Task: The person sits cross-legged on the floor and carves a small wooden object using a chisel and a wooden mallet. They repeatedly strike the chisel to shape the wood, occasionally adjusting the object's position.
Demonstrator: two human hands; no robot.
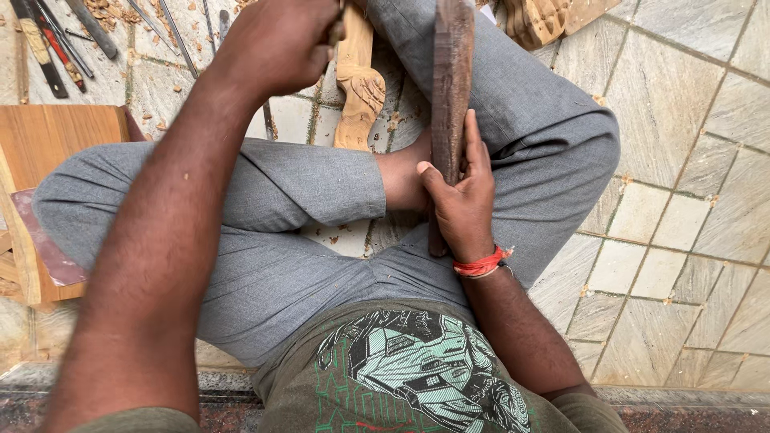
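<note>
I sit cross-legged on a tiled floor in grey trousers. My right hand (pixel 464 196) grips a long dark wooden mallet (pixel 451 76) near its lower end, held upright over my lap; a red thread circles that wrist. My left hand (pixel 277 44) is closed at the top of the view, against the upper part of a pale carved wooden piece (pixel 358 88) that lies on the floor between my legs. What the left fingers hold is hidden; only a sliver of pale wood shows beside them.
Several chisels and carving tools (pixel 48 44) lie at the top left among wood chips. A wooden board (pixel 48 140) rests at the left. Another carved pale piece (pixel 537 20) sits at the top right. Stone tiles (pixel 682 200) spread to the right.
</note>
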